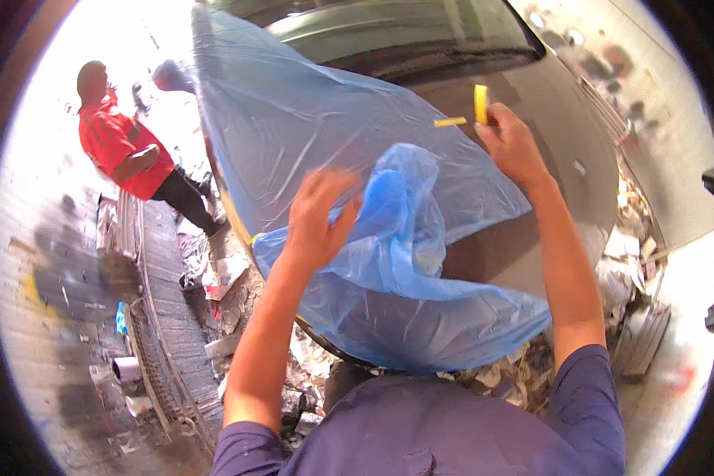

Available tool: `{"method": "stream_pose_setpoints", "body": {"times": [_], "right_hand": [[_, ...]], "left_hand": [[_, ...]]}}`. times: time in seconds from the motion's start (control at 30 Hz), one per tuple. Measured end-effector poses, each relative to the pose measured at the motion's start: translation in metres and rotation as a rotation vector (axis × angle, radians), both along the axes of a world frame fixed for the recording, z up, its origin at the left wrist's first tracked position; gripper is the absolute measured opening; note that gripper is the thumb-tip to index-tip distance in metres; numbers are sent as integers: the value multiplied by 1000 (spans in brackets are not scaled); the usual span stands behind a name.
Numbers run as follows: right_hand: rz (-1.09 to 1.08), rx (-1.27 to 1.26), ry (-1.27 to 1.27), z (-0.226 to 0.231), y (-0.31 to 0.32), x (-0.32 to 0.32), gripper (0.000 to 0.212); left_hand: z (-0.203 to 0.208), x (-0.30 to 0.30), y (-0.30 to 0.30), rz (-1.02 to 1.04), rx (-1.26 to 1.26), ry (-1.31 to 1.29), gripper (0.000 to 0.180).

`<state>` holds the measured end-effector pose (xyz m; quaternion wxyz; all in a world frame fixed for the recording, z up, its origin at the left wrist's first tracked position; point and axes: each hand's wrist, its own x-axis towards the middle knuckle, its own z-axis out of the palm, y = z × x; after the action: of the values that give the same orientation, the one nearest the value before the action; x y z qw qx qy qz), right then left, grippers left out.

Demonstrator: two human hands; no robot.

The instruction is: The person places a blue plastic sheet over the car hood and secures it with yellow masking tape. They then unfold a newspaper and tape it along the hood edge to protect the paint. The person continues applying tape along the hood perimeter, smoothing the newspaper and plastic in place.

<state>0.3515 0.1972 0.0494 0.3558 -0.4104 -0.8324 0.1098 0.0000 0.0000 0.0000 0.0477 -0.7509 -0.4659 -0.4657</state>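
Blue plastic film (293, 119) lies over a dark car hood (523, 103), and part of it is bunched up in the middle. My right hand (517, 147) grips a roll of yellow tape (481, 103) above the film's edge. Just left of the roll, a short strip of yellow tape (450, 122) sits at that edge. Over the left part of the film is my left hand (319, 218), beside the bunched folds. Motion smears its fingers, so whether they pinch the film cannot be made out.
A person in a red shirt (131, 151) stands beyond the car's left side. The windshield (404, 40) is at the far end of the hood. Crumpled paper litter (230, 278) covers the floor around the car. A metal track (155, 349) runs along the floor at left.
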Motion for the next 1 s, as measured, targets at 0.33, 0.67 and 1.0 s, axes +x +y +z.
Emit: {"method": "stream_pose_setpoints", "body": {"times": [0.33,0.67,1.0], "right_hand": [[-200,-338,180,-94,-250,120,19],[-303,99,-227,-180,-263,140,32],[-352,-85,84,-136,-244,195,30]], "left_hand": [[-7,74,25,-262,-689,460,21],[-45,120,132,189,-517,558,38],[4,143,91,101,-342,-9,21]]}}
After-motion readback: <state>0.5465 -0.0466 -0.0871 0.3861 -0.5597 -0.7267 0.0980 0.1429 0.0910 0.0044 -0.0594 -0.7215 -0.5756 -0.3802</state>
